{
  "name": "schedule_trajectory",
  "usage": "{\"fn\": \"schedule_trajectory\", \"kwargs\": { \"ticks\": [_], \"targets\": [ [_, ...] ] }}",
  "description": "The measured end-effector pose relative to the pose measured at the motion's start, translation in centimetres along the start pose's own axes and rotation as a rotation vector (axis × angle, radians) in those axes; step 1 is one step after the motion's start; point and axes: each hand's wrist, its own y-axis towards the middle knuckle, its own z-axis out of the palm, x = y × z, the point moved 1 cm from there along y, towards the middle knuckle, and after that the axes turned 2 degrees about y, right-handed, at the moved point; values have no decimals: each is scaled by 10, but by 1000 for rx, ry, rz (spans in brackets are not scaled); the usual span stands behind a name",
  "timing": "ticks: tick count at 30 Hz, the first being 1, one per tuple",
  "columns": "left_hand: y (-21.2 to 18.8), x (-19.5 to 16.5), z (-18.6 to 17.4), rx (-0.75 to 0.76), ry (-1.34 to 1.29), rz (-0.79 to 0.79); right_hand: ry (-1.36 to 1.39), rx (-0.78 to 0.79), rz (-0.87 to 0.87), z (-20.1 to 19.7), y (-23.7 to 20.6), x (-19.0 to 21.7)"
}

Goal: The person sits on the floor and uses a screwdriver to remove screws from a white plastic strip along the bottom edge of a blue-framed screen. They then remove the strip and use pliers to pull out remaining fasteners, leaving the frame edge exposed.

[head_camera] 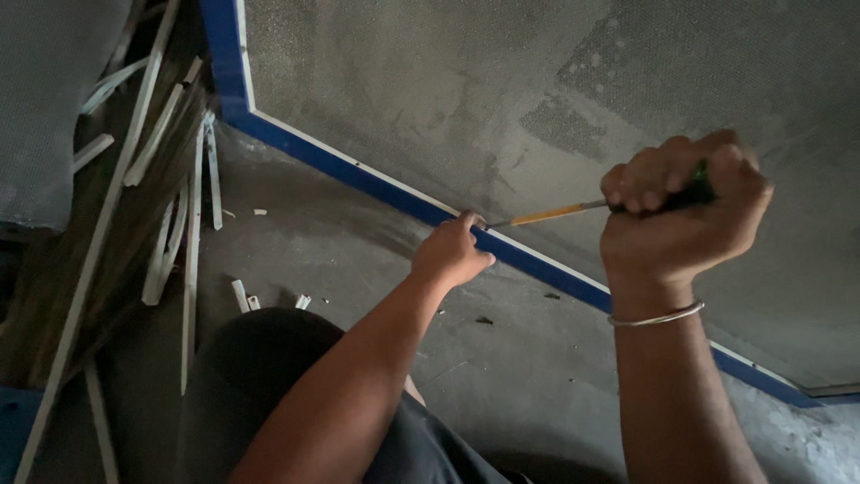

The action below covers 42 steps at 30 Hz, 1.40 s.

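Head view, looking down over both forearms at a framed mesh panel lying on a grey concrete floor [358, 260].

Right hand [685, 211]: closed in a full fist around the dark green handle of a screwdriver [573, 211], all fingers wrapped tight, knuckles uppermost. Thin metal bangle [658, 315] around the wrist. Orange section of the shaft and short bare metal tip projecting leftward from the fist, nearly level, the tip meeting the inner edge of the blue frame [376, 184].

Left hand [451, 251]: loosely curled, fingertips pressed on the blue frame right beside the screwdriver tip; nothing visibly grasped, and whether a small part sits under the fingertips cannot be told.

Blue frame: narrow blue strip with a white inner line, running down from the top edge of the view, bending near the upper left, then slanting toward the lower right, where it passes behind the right wrist. Grey mesh sheet [537, 90] filling the area enclosed by the frame, patchy and dusty, with a darker square patch near the top centre.

Left of the frame: a loose heap of white strips [193, 233] and brownish slats leaning and lying at mixed angles, well apart from both hands. Several short white offcuts [242, 294] scattered on the floor between the heap and the left forearm. Dark-clothed knee [260, 376] at the bottom centre, beneath the left forearm.
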Motion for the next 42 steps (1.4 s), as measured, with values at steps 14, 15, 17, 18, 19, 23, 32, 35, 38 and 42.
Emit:
{"fn": "schedule_trajectory", "kwargs": {
  "ticks": [14,15,17,18,19,23,32,35,38,42],
  "targets": [
    [-3,3,1,22,11,-25,109,33,126,-1,22,-16],
    [-4,5,1,14,-2,-25,140,47,172,-4,28,-17],
    [-6,8,0,-8,-27,-19,237,112,276,-7,41,-14],
    [-8,9,0,-14,-12,-17,281,265,322,-5,47,-12],
    [-10,11,0,-22,5,-14,324,421,362,-1,52,-10],
    [-16,14,-1,-31,-30,21,134,117,367,15,55,-13],
    [-14,13,2,-11,44,-34,38,-177,-125,23,24,-38],
    [-17,14,-1,-7,40,-33,102,-78,-54,30,29,-47],
    [-18,15,-2,20,23,-34,-67,-98,-198,35,27,-55],
    [-14,14,1,-4,12,-20,-83,-172,-251,31,25,-65]
  ]
}}
